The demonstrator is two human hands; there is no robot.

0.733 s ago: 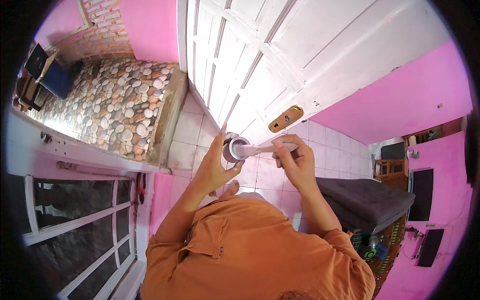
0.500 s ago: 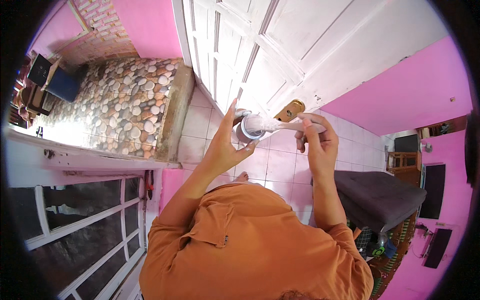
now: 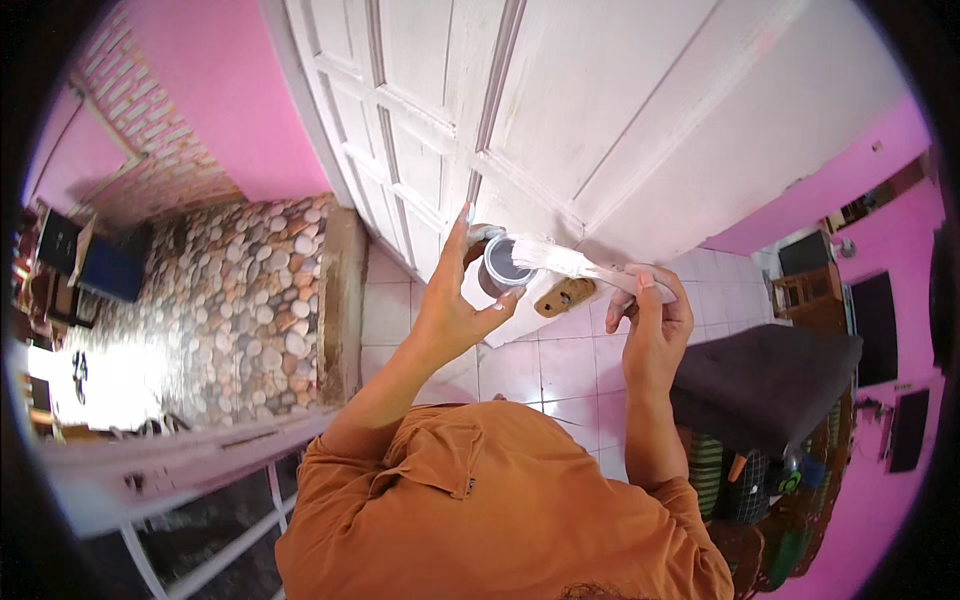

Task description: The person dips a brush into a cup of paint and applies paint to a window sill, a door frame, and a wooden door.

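The left hand (image 3: 455, 303) clamps its fingers round a small, grey, cylindrical container (image 3: 499, 275); the right hand (image 3: 656, 322) pinches a flat, pale-handled paintbrush (image 3: 582, 267) between fingers and thumb; from here its white-coated bristles (image 3: 547, 258) overlap the container.

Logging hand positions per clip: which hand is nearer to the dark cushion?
Right: the right hand, holding the brush, is up and left of the dark cushion in the picture. The left hand, around the cup, is farther left.
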